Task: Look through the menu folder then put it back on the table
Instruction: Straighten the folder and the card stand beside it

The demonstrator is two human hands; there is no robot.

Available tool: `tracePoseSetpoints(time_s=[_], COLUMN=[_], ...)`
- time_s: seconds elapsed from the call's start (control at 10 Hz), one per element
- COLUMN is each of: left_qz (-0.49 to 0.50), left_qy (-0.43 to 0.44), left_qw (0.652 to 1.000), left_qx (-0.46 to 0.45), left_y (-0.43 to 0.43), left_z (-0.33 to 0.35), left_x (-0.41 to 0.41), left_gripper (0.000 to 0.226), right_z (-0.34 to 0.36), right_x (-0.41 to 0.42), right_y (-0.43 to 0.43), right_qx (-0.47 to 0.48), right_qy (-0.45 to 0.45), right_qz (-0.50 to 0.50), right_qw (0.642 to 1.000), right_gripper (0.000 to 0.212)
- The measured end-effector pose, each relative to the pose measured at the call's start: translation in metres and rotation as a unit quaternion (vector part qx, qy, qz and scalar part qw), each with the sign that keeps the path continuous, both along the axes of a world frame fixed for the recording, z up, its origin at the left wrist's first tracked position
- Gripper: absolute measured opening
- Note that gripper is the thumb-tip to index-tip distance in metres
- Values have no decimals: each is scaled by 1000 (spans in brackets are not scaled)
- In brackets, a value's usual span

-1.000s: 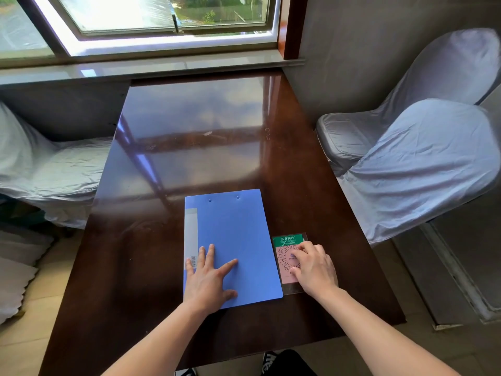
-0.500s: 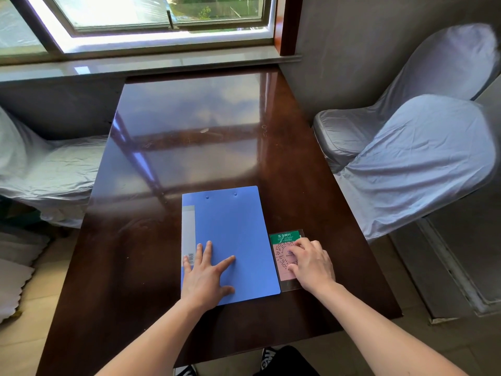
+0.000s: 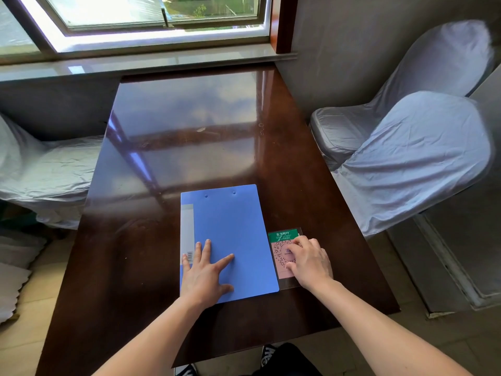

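Head view: the blue menu folder [image 3: 227, 240] lies closed and flat on the dark glossy counter [image 3: 189, 126], toward its near edge, at about 6 o'clock from the counter's middle. A grey spine strip with a barcode runs down the folder's left side, and two small rivets sit near its far edge.

The left hand [image 3: 205, 272] rests palm-down on the folder's near-left part, its fingers [image 3: 206, 248] spread and released, pressing flat and gripping nothing. The right hand [image 3: 309, 263] rests at 3 o'clock from the folder on a small laminated card [image 3: 282, 252] with a green header and a pink code panel. Its fingers are loosely curled on the card with nothing clasped in them. The card lies just beside the folder's right edge; whether the two touch is hard to tell.

Covered chairs [image 3: 412, 147] stand at 2 o'clock, another draped seat [image 3: 40, 164] at 9 o'clock, and the window [image 3: 151, 12] at 12.

The folder looks thin, stiff and light, with a smooth plastic skin likely to slide on the polished counter. The best hold is probably the free right-hand edge, thumb slipped under the cover, while the left palm pins the spine side.
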State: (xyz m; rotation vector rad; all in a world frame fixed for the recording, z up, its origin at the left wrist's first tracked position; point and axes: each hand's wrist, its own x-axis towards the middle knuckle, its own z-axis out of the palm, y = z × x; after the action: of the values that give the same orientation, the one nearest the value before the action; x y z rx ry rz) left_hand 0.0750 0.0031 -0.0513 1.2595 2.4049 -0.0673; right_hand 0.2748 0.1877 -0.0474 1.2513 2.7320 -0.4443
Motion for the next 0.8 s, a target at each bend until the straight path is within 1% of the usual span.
tracePoseSetpoints(time_s=[0.8], left_qz=[1], left_qy=[3], left_qw=[1000], left_qx=[2], left_y=[0], left_z=[0], left_x=[0], left_gripper=[79], right_z=[0], right_x=[1], right_y=[-1], right_qx=[-1], right_qy=[10], right_qz=[-10], right_qw=[1000], right_gripper=[45])
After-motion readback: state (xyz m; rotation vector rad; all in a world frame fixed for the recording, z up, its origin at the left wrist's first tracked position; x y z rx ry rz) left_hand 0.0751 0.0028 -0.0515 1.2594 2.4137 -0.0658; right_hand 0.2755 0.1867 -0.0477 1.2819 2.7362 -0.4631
